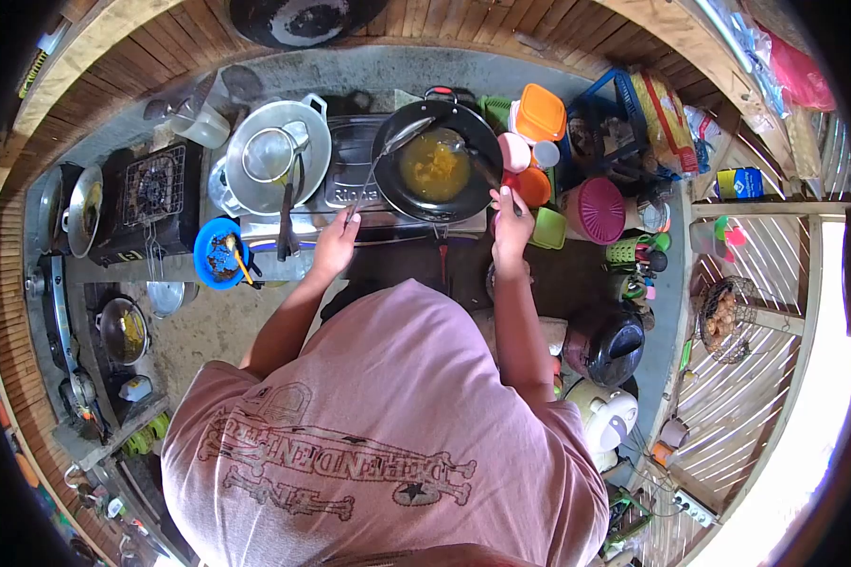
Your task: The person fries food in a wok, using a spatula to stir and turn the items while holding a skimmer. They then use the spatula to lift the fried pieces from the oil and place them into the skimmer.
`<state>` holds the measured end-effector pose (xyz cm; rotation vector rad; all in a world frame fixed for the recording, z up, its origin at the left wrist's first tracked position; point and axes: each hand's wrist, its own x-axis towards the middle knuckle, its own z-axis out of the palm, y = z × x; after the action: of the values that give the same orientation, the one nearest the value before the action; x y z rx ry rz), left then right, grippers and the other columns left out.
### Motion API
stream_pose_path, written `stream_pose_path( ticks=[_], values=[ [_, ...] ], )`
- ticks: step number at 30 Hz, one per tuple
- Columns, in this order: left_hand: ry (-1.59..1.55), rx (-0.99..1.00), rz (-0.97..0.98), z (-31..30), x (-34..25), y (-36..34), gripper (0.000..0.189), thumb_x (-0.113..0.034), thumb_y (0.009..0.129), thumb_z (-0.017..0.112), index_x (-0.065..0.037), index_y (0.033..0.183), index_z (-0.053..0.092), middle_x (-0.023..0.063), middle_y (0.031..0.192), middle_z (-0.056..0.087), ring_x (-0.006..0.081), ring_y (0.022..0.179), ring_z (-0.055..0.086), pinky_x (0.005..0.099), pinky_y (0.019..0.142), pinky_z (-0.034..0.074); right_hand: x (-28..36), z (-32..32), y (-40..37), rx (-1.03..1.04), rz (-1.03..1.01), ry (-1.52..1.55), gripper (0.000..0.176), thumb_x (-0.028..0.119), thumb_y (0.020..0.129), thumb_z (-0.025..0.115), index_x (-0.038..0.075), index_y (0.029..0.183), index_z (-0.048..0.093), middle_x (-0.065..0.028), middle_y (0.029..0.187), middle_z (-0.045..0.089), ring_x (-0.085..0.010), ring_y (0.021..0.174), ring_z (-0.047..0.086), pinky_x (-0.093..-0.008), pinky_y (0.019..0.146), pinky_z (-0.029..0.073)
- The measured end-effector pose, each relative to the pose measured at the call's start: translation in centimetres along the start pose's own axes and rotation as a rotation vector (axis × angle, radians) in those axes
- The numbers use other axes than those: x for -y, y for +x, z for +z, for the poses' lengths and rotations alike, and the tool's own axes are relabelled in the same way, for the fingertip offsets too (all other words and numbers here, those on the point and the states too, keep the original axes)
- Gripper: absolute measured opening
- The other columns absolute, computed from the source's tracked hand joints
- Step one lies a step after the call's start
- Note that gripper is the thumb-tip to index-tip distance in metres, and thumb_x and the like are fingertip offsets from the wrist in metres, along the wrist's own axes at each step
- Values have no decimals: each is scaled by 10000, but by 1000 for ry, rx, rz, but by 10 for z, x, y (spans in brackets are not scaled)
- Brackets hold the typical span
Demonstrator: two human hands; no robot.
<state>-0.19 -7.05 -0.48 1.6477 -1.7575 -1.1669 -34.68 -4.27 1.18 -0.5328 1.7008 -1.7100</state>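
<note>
A black wok (487, 196) with a red-trimmed handle sits on the stove, holding yellowish liquid, probably oil, and yellow food pieces (435, 168). My left hand (335, 246), to the wok's lower left, is closed round the thin handle of a metal spoon-like utensil (408, 133). Its head lies over the wok's upper left side. At the wok's lower right, my right hand (513, 225) grips a dark-handled spatula (483, 168) reaching into the wok; its blade is partly hidden in the liquid.
Left of the wok stand a large aluminium pot (246, 194) with a strainer (269, 154) and a blue bowl (204, 272) with a yellow-handled utensil. Orange containers (541, 111) and a magenta lid (599, 210) crowd the right. A second stove (151, 203) is farther left.
</note>
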Motion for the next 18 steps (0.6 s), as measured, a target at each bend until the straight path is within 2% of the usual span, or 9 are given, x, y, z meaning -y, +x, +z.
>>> stream_pose_path(
  ticks=[6, 9, 11, 12, 13, 15, 16, 18],
  values=[
    [17, -18, 10, 2, 13, -1, 531, -462, 1070, 445, -51, 1384, 568, 298, 1099, 691, 492, 1090, 642, 513, 925, 495, 7, -4, -22, 108, -30, -51, 431, 244, 989, 733, -99, 1241, 667, -125, 993, 765, -108, 772, 627, -244, 784, 509],
    [-2, -28, 27, 3, 17, 0, 533, -462, 1072, 444, -47, 1384, 569, 299, 1102, 691, 492, 1091, 643, 514, 924, 496, 18, -18, -28, 122, 9, -67, 416, 230, 994, 726, -98, 1243, 666, -116, 991, 744, -123, 806, 650, -252, 781, 515],
    [-8, -26, 29, 2, 15, -1, 532, -459, 1073, 443, -46, 1383, 570, 298, 1108, 691, 491, 1094, 643, 513, 927, 496, 40, -23, -35, 25, -84, -267, 411, 249, 997, 723, -97, 1215, 683, -114, 995, 745, -130, 866, 672, -263, 796, 527],
    [-16, -10, 8, -1, 9, -2, 525, -453, 1075, 441, -46, 1380, 573, 295, 1119, 691, 487, 1106, 641, 510, 936, 493, 40, -26, -35, 32, -73, -112, 408, 279, 994, 722, -91, 1166, 710, -111, 985, 764, -118, 879, 667, -270, 791, 532],
    [-23, 7, -12, -2, 6, -3, 519, -447, 1078, 439, -46, 1376, 577, 293, 1129, 691, 484, 1117, 639, 506, 946, 491, 36, -31, -32, 31, -73, -111, 408, 279, 994, 722, -91, 1166, 710, -111, 985, 764, -118, 879, 667, -270, 791, 532],
    [-17, -2, -10, -1, 7, -2, 498, -425, 1080, 449, -44, 1372, 583, 280, 1093, 693, 450, 1066, 658, 469, 927, 494, 30, -41, -25, -75, -191, -235, 415, 307, 993, 720, -88, 1123, 725, -105, 967, 775, -106, 829, 647, -268, 772, 528],
    [-11, -11, -11, -1, 7, -3, 478, -403, 1083, 459, -42, 1367, 589, 266, 1058, 695, 416, 1014, 677, 432, 908, 497, 32, -44, -23, -69, -193, -200, 418, 307, 995, 717, -88, 1131, 721, -107, 948, 774, -115, 804, 647, -270, 757, 526],
    [-11, -10, -8, -1, 6, -3, 475, -402, 1083, 460, -45, 1368, 589, 262, 1046, 696, 413, 1000, 679, 432, 900, 499, 35, -47, -20, -108, -189, -238, 399, 307, 1000, 711, -80, 1098, 722, -113, 937, 773, -109, 782, 644, -271, 748, 521]
  ],
)
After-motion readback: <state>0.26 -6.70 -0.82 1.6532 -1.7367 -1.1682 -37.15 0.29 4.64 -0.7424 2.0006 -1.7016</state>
